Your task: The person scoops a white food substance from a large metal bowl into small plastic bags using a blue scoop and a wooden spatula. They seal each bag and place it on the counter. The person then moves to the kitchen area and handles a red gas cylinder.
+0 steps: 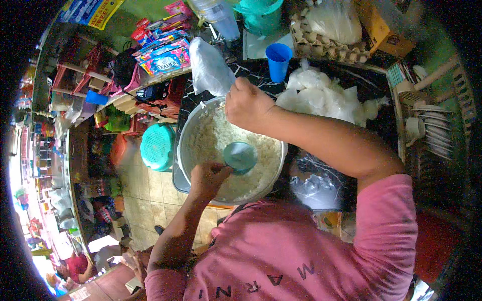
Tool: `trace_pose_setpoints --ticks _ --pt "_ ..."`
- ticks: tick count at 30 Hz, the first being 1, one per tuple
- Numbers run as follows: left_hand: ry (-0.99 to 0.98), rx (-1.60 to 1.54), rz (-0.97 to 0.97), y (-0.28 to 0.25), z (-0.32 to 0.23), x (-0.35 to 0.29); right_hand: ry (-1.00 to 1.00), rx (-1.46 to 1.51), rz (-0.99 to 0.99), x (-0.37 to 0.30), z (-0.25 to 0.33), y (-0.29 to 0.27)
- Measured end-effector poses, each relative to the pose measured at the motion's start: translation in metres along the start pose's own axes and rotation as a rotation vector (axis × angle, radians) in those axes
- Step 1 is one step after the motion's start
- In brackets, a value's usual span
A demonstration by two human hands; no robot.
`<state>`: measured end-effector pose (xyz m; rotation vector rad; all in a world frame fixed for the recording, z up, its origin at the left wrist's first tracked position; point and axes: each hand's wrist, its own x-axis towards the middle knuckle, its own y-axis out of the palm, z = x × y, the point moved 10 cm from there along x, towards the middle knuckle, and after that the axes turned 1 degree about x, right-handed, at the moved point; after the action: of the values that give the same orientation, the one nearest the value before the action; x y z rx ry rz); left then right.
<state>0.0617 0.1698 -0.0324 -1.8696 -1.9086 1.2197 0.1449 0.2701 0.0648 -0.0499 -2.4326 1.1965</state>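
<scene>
1. Tub [182, 160]: white, round and wide-mouthed. From where I stand, it sits directly in front of the person, at the near left of the black, white-veined tabletop [321, 161].
2. Contents: the tub holds loose white grains [203, 135], heaped unevenly against the inner wall.
3. Left hand [208, 179]: reaches over the near left rim. Thumb and fingers are closed on the edge of the scoop [240, 156].
4. Scoop: round, blue-green, located within the tub's mouth, right of the left hand. I cannot tell whether it is loaded.
5. Right hand [247, 106]: positioned over the far side of the tub, fingers curled in tightly. I cannot tell whether anything is gripped inside them.
6. White bag [211, 67]: stands beyond the tub, just beside the right hand. Contact between the two is unclear from here.
7. Cup [278, 62]: blue, upright, beyond the right hand.
8. Filled bags [326, 98]: pale, grouped on the tabletop beyond the right forearm.
9. Clear plastic [315, 189]: crumpled, on the tabletop to the right of the tub.
10. Stool [157, 146]: green, perforated top, on the tiled floor [150, 193] left of the tub.
</scene>
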Motion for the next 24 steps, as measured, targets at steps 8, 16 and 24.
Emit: trace_pose_setpoints --ticks 8,16,24 --pt "0.107 -0.167 -0.498 -0.088 0.030 -0.050 -0.082 0.229 0.375 -0.016 0.014 0.031" --pt "-0.006 -1.119 -0.606 -0.101 0.104 -0.071 -0.117 0.344 0.557 -0.050 0.060 0.010" --pt "0.009 -1.061 -0.642 -0.097 0.120 -0.084 -0.280 0.339 0.411 -0.032 0.090 -0.060"
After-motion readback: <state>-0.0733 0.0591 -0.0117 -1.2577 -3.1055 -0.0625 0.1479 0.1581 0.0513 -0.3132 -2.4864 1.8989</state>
